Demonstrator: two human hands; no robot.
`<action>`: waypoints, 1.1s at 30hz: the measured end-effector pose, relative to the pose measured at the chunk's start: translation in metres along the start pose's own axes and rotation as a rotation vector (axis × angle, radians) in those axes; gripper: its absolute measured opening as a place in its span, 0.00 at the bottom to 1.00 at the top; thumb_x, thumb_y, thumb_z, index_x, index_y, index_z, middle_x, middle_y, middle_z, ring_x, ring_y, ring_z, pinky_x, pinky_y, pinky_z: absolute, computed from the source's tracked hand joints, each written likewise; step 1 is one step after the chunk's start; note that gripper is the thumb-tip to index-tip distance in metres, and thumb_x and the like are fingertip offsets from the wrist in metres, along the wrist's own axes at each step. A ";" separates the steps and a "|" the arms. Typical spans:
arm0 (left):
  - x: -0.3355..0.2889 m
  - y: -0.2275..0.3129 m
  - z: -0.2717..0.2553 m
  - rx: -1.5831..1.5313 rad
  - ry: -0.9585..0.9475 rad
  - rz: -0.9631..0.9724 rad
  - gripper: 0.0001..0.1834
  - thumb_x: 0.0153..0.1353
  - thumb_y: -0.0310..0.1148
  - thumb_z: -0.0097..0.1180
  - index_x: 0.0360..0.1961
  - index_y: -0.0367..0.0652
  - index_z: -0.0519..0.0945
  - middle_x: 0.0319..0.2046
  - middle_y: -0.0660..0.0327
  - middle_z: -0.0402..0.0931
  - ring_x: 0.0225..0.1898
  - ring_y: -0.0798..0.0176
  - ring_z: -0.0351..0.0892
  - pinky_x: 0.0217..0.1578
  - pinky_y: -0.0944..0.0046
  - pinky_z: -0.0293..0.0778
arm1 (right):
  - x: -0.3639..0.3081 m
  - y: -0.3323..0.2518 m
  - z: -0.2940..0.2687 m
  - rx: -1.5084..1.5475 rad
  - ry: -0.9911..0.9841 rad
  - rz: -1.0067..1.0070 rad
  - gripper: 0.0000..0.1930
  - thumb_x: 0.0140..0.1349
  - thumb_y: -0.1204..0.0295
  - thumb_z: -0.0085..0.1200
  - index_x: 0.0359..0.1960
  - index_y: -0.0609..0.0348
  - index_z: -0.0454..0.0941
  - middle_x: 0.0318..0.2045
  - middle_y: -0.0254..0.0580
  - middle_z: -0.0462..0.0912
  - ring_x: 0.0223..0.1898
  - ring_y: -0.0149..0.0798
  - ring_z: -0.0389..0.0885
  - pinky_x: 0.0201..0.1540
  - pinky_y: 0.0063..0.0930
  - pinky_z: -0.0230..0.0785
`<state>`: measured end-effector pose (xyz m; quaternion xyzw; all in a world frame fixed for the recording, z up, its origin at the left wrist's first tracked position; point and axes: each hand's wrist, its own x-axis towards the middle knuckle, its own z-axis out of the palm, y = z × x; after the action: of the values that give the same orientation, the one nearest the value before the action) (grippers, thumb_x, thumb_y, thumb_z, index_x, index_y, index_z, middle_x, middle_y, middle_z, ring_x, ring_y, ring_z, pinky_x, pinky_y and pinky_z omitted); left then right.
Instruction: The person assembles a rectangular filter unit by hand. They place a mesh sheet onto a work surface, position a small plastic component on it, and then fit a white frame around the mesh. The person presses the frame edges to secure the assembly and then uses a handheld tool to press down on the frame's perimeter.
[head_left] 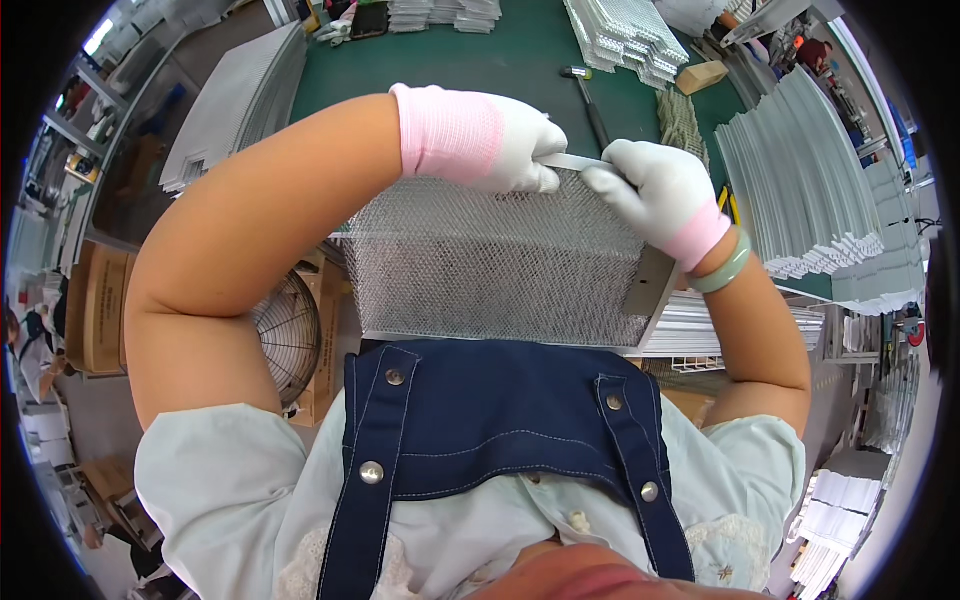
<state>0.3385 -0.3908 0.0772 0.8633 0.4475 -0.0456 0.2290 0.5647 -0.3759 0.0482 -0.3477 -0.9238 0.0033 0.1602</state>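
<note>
Both my hands wear white gloves with pink cuffs. Between them runs a narrow flat silvery strip (575, 162). My left hand (520, 145) pinches its left end, and my right hand (650, 190) grips the right end with the thumb laid along it. Just below the hands is a silver wire-mesh panel (500, 270), tilted toward my body, with a metal frame edge at its right and bottom. Whether the strip belongs to this panel's far edge I cannot tell. A hammer (590, 108) with a dark handle lies on the green table (450, 75) beyond my hands.
Thin white panels (240, 100) are stacked at the left, with another tall stack (800, 180) at the right. Mesh sheets (625, 40) lie at the back near a wooden block (702, 77). Yellow-handled pliers (730, 205) are beside my right wrist. A floor fan (287, 335) stands lower left.
</note>
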 end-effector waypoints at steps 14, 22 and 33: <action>-0.018 -0.028 0.001 -0.132 0.058 0.018 0.21 0.65 0.46 0.54 0.40 0.35 0.77 0.28 0.51 0.76 0.34 0.55 0.78 0.40 0.57 0.72 | 0.028 -0.009 -0.004 0.441 -0.235 -0.012 0.17 0.63 0.57 0.54 0.30 0.60 0.77 0.24 0.46 0.80 0.32 0.51 0.81 0.34 0.42 0.72; -0.031 -0.029 0.006 -0.086 0.079 -0.012 0.21 0.64 0.47 0.55 0.37 0.35 0.76 0.25 0.50 0.74 0.31 0.54 0.78 0.36 0.58 0.73 | 0.028 -0.020 0.023 -0.058 -0.008 -0.198 0.16 0.66 0.57 0.51 0.29 0.58 0.75 0.21 0.47 0.79 0.26 0.51 0.81 0.29 0.42 0.73; -0.043 -0.054 0.043 0.192 0.459 0.019 0.15 0.66 0.43 0.51 0.38 0.40 0.75 0.24 0.51 0.76 0.29 0.46 0.78 0.33 0.53 0.74 | 0.034 -0.015 0.032 0.004 -0.038 -0.152 0.17 0.65 0.54 0.51 0.29 0.55 0.75 0.22 0.45 0.78 0.27 0.50 0.80 0.30 0.42 0.72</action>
<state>0.2752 -0.4150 0.0320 0.8730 0.4732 0.1116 0.0385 0.5215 -0.3623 0.0300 -0.2761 -0.9504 -0.0006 0.1432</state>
